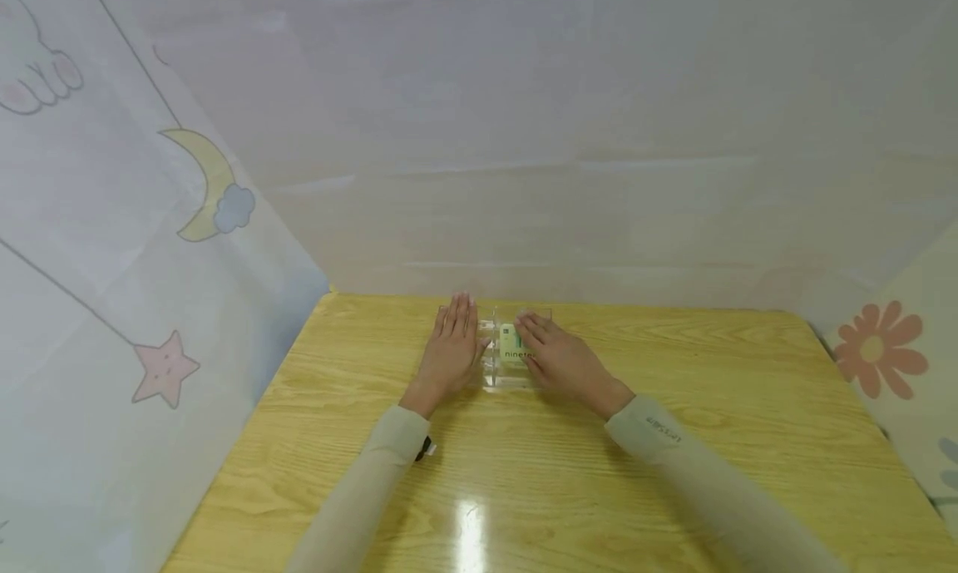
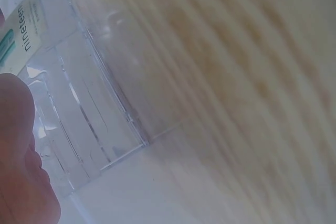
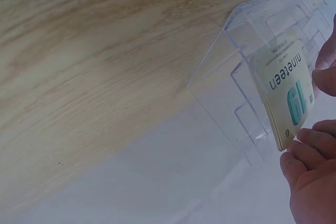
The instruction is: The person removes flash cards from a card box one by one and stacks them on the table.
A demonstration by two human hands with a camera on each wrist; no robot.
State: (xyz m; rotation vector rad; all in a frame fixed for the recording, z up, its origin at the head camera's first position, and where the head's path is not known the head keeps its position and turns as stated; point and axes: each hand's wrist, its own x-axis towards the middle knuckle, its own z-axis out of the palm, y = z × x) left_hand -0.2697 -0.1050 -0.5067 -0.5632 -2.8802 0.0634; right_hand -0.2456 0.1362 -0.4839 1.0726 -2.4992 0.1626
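A clear plastic holder (image 1: 491, 380) with partitions lies near the table's far edge. In its right side sits a stack of cards (image 1: 510, 343); the top one reads "nineteen" with a teal 19. My right hand (image 1: 566, 363) holds this stack, thumb at its side and fingertips at its far end; in the right wrist view the fingers (image 3: 310, 156) bend against the edge of the cards (image 3: 287, 87). My left hand (image 1: 447, 353) rests over the left part of the holder, fingers straight and pointing away from me. It hides much of that side.
The wooden table (image 1: 599, 490) spreads around the holder. A pale sheet (image 1: 524, 182) hangs behind it, and printed fabric with a moon (image 1: 205, 182) and a flower (image 1: 879, 348) stands at the sides. A small dark item (image 1: 424, 449) shows at my left sleeve.
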